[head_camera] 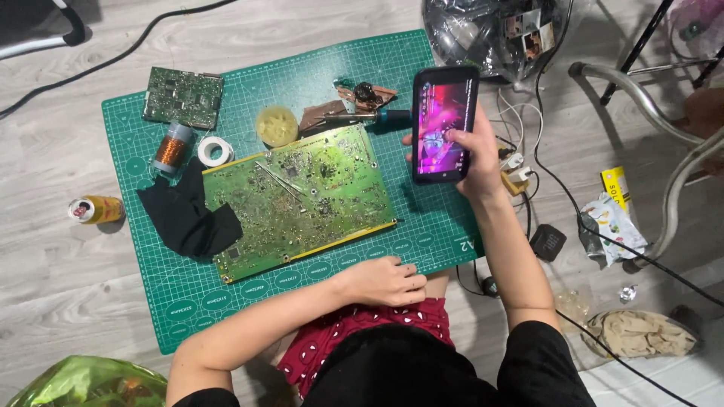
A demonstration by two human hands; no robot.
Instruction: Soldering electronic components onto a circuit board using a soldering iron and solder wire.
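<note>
My right hand holds a black smartphone upright above the right side of the green cutting mat, its screen lit pink and purple, thumb on the screen. My left hand rests palm down on the mat's near edge, holding nothing, fingers loosely curled. A large green circuit board lies in the mat's middle, with metal tweezers on it. A black cloth overlaps the board's left end.
A smaller circuit board, copper wire spool, solder roll, yellow round tub and soldering iron lie on the mat. A can stands left of it. Cables, a plastic bag, wrappers and chair legs crowd the right.
</note>
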